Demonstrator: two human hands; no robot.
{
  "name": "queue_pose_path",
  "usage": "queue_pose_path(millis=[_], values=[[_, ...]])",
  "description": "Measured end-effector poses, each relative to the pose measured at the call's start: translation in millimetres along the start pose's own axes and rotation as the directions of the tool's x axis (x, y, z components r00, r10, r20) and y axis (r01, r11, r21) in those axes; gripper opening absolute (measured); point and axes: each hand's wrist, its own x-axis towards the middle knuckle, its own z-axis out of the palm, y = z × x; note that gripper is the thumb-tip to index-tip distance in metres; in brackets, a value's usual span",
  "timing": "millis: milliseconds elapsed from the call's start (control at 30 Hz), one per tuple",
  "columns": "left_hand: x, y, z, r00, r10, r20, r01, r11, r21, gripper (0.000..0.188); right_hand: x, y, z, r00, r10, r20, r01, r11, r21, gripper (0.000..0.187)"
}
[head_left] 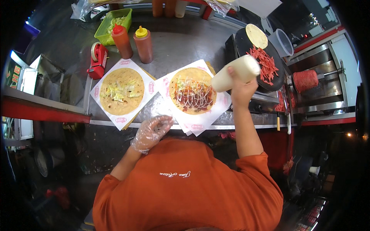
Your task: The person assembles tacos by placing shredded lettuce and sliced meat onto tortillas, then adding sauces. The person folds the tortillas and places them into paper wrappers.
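Observation:
My right hand [243, 92] grips a white squeeze bottle [239, 72], tilted with its lower-left end toward the right flatbread [181, 102]. On that flatbread lie lettuce, a reddish filling and thin criss-cross lines of white sauce [194, 99]. It rests on white printed paper [194, 125]. My left hand [152, 133], in a clear plastic glove, hovers by the counter's front edge, loosely curled with a gap between thumb and fingers and nothing visible in it. Beyond it, the left flatbread [135, 79] carries shredded lettuce [121, 92] on another paper sheet [106, 107].
Behind the flatbreads stand a red-capped bottle [122, 43], a yellow-capped bottle [144, 46] and a green lettuce basket [102, 35]. A red tape dispenser [98, 61] sits left. At right, a round dark griddle [243, 42] holds a flatbread [257, 36] and red shredded meat [264, 67]; a meat spit [305, 80] lies beyond.

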Motion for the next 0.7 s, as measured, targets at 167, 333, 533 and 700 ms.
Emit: queue_pose_path(millis=[167, 333, 533, 700], values=[[-13, 0, 6, 0.969, -0.145, 0.201, 0.194, 0.948, -0.253, 0.024, -1, 16, -28, 0.99, -0.133, 0.039, 0.137, 0.981, -0.141, 0.036], [-4, 5, 11, 0.94, -0.166, 0.298, 0.255, 0.922, -0.29, 0.025, -6, 23, -34, 0.986, -0.025, 0.162, 0.041, 0.994, -0.097, 0.039], [21, 6, 39, 0.913, -0.152, 0.377, 0.316, 0.85, -0.421, 0.029, -33, 15, 16, 0.971, 0.077, 0.225, -0.079, 0.997, -0.001, 0.037], [36, 15, 72, 0.826, -0.26, 0.501, 0.542, 0.611, -0.577, 0.042, -27, 14, -4, 0.973, 0.161, 0.168, -0.15, 0.986, -0.072, 0.034]])
